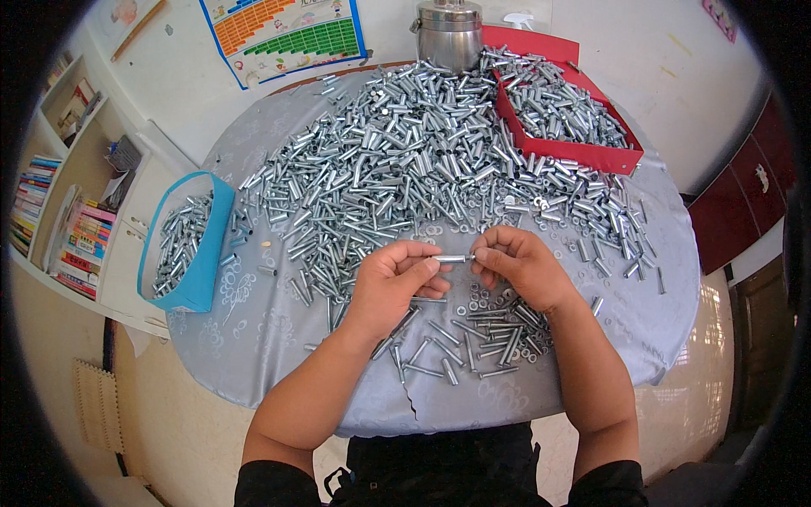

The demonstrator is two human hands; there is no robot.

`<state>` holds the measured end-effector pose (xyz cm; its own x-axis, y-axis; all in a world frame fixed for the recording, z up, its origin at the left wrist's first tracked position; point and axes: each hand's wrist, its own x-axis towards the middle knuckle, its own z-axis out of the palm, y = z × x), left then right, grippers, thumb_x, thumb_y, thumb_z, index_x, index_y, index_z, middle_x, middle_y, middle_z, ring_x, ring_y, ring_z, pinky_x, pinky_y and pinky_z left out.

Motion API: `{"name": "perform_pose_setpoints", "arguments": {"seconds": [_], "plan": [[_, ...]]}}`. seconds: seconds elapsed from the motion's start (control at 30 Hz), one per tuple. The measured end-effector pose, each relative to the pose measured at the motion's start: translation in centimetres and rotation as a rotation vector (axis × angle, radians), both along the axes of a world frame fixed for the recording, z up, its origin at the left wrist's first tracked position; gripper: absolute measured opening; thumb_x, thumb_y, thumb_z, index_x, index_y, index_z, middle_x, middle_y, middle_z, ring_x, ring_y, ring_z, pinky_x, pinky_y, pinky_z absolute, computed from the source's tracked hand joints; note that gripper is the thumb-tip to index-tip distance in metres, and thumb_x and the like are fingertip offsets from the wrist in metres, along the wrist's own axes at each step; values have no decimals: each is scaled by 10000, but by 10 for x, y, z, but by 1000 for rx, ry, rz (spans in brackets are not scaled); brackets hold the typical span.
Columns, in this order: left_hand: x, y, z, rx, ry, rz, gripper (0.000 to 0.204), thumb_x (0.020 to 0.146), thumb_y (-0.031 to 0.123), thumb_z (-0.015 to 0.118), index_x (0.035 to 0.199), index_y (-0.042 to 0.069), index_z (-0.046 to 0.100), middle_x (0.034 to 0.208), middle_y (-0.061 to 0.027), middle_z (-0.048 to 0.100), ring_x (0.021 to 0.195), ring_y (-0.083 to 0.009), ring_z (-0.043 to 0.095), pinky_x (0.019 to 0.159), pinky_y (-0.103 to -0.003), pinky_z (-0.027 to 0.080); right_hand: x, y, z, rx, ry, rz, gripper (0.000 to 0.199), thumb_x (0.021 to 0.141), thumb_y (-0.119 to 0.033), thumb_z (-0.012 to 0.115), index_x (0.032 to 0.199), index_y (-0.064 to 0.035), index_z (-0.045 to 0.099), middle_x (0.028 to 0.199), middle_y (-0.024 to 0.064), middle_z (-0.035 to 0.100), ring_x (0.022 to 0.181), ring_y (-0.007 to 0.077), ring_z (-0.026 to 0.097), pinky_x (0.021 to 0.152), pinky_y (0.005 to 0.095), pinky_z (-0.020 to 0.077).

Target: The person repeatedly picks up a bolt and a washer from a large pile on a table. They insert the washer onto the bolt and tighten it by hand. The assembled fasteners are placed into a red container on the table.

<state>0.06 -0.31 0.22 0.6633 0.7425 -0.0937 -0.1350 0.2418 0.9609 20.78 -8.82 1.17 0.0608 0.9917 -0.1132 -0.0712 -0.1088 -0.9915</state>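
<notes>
A short silvery metal sleeve anchor (454, 258) lies level between my two hands over the table. My left hand (390, 283) pinches its left end between thumb and fingers. At its right end, the fingertips of my right hand (525, 269) are pressed together; whatever small part they grip there is hidden. Below the hands, loose bolts (448, 331) are scattered with small washers and nuts (478, 297). Beyond them spreads a large heap of metal sleeves and bolts (397, 152).
On the left stands a blue box (211, 253) holding metal parts. A red box (583, 155) filled with similar parts sits at the back right, beside a steel pot (449, 38). A grey cloth (253, 363) covers the round table; a bookshelf (76, 194) is at far left.
</notes>
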Motion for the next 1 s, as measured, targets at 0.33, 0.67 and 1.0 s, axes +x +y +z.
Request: {"name": "perform_pose_setpoints", "arguments": {"seconds": [0.33, 0.67, 1.0], "plan": [[1, -1, -1, 8, 9, 15, 205, 925, 44, 575, 1114, -31, 604, 968, -150, 685, 771, -192, 691, 677, -297, 590, -3, 0, 1, 10, 40, -13, 186, 886, -96, 651, 1038, 12, 647, 822, 39, 653, 676, 100, 582, 633, 244, 482], [2, -8, 1, 75, 67, -12, 294, 925, 40, 578, 1203, -57, 583, 994, -169, 687, 793, -205, 696, 675, -289, 588, -8, 0, -1, 79, -51, -64, 208, 878, -88, 671, 1055, 18, 647, 844, 32, 657, 732, 90, 598, 664, 236, 483], [0, 1, 0, 23, -1, 117, 238, 919, 50, 584, 1137, -40, 619, 988, -159, 696, 761, -192, 691, 662, -298, 589, 7, -4, -2, 304, -782, 101, 130, 794, -98, 685, 918, -59, 699, 852, 92, 659, 795, 264, 619, 730, 361, 491]]}}
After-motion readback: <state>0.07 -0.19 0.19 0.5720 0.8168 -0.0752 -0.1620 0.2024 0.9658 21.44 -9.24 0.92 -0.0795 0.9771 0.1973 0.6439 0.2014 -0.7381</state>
